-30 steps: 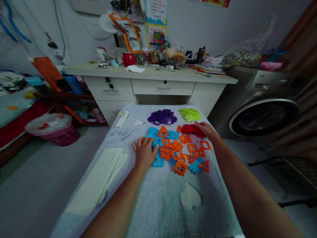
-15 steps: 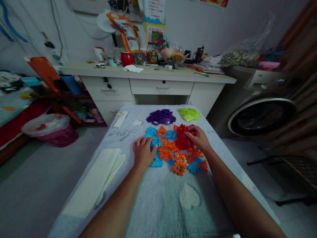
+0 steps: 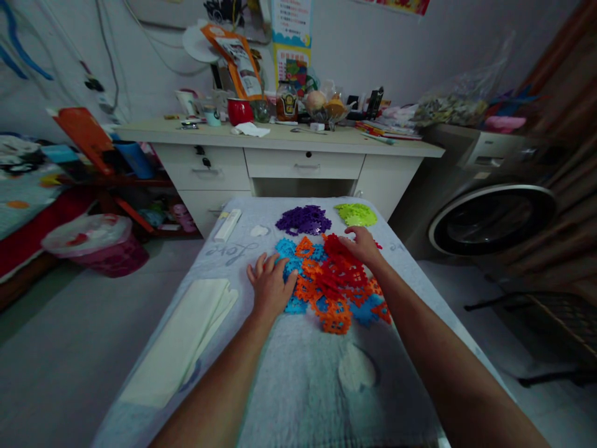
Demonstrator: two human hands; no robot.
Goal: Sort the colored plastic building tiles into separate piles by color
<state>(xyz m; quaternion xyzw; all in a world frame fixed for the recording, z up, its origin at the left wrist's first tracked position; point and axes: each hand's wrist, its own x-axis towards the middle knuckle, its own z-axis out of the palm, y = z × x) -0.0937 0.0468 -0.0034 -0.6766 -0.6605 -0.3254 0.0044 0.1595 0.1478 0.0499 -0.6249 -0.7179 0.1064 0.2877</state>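
My left hand (image 3: 270, 286) rests with spread fingers at the left edge of a pile, its fingertips beside the blue snowflake-shaped plastic pieces (image 3: 295, 266). My right hand (image 3: 364, 247) is over the far right side of the pile, fingers bent and apart, touching or just above red plastic pieces (image 3: 342, 274). These red pieces lie loosely spread on top of orange pieces (image 3: 336, 316). More blue pieces (image 3: 366, 310) show at the lower right of the pile. What lies under my right palm is hidden.
Purple pieces (image 3: 303, 220) and lime green pieces (image 3: 357, 214) form separate heaps at the far end of the cloth-covered table (image 3: 298, 386). A folded pale cloth (image 3: 180, 342) and a white box (image 3: 227, 225) lie on the left. Beyond stands a cluttered white desk (image 3: 305, 163).
The red pieces have gone from a compact bunch at my right hand to a looser spread toward the left and nearer me. My right hand has shifted slightly away and left; my left fingers spread wider.
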